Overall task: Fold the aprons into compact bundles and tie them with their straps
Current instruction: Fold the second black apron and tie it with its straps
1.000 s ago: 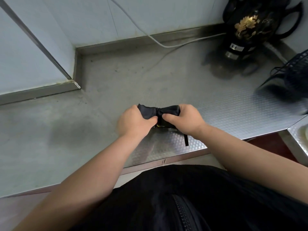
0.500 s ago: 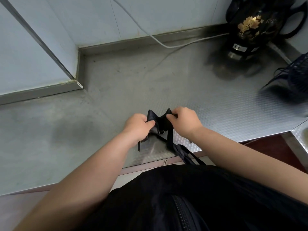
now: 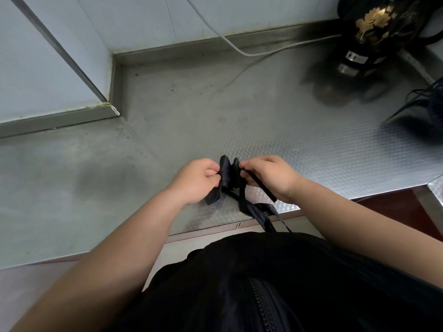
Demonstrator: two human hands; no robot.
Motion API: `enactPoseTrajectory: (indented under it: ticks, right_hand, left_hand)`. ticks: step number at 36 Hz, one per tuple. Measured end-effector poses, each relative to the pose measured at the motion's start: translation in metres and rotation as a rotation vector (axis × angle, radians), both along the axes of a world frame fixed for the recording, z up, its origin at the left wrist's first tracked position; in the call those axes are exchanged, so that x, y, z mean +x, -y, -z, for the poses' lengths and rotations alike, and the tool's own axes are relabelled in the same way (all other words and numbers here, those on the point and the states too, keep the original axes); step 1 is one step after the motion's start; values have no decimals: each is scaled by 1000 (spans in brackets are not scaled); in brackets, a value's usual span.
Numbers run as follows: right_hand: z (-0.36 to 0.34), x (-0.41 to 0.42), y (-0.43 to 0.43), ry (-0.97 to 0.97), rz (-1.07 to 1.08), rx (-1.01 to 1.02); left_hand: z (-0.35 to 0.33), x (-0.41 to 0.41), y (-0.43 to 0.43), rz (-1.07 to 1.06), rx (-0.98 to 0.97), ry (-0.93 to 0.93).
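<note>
1. Left hand (image 3: 196,180) is curled up, with thumb and fingers pinching the left side of the apron (image 3: 226,172). A flat dark tail of fabric pokes out under the hand.
2. The apron is a tiny dark bundle squeezed between both hands, right over the front edge of the bench (image 3: 143,164) and close to the person's body. Can't tell if it actually touches the metal.
3. Right hand (image 3: 272,178) is clamped on a thin strap (image 3: 261,186) right next to the bundle. The strap runs diagonally across the hand toward the wrist. More strap dangles off the bench edge below.
4. My guess on handling: it's super light, soft and floppy, and probably a bit slick, so the folds will want to spring open. I'd pinch the bundle hard at its middle and hold the strap close to the bundle, not out at the loose end. That way it can be pulled snug.
5. Far right there's a black pot (image 3: 378,27) with gold flowers, a white cable (image 3: 239,50) and a dark wire basket (image 3: 426,111). All are well apart from the hands.
</note>
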State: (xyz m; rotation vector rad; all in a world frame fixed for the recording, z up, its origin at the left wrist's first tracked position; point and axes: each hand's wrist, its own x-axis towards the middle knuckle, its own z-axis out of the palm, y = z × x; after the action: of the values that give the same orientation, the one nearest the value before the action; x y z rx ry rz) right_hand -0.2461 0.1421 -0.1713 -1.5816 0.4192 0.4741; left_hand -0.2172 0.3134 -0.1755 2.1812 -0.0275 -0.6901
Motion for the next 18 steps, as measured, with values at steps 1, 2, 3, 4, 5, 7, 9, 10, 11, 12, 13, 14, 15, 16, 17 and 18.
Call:
enactPoseTrajectory:
  ticks: [1,2,3,4,5,7,9,10,11,12,13,14,15,16,17,18]
  right_hand:
    - [0,0,0,-12,-17,1]
    - [1,0,-1,-19,-40,-8]
    - [1,1,-1,-25,-63,-22]
    - [1,2,-1,-28,-75,-26]
    - [1,2,0,-32,-84,-23]
    - [1,3,3,-32,-100,-11]
    - [2,3,6,8,-137,-54]
    - [3,2,6,34,-155,-89]
    - [3,1,5,61,-167,-123]
    - [5,1,4,88,-169,-151]
    - [6,1,2,113,-164,-176]
    - [7,1,0,134,-152,-198]
    - [8,2,-1,144,-141,-219]
    - [9,3,-2,155,-137,-234]
    - [11,3,-3,161,-139,-247]
    - [11,4,-3,166,-140,-255]
  left_hand:
    - [-1,0,-1,20,13,16]
    - [-2,1,-1,32,19,36]
    - [-4,1,-1,37,21,46]
    - [-6,1,0,40,13,43]
    - [-8,2,0,40,4,31]
    - [-12,3,0,49,-4,5]
    - [-14,4,0,61,-13,-41]
    - [-15,3,-1,59,-29,-71]
    - [-15,4,-2,54,-48,-94]
    - [-14,4,-2,43,-75,-113]
    - [-12,5,-3,29,-114,-138]
    - [-12,4,-3,7,-171,-177]
    - [-11,4,-4,-16,-237,-226]
    - [-12,4,-4,-36,-297,-274]
    - [-12,4,-4,-50,-340,-310]
    - [-13,4,-5,-67,-372,-338]
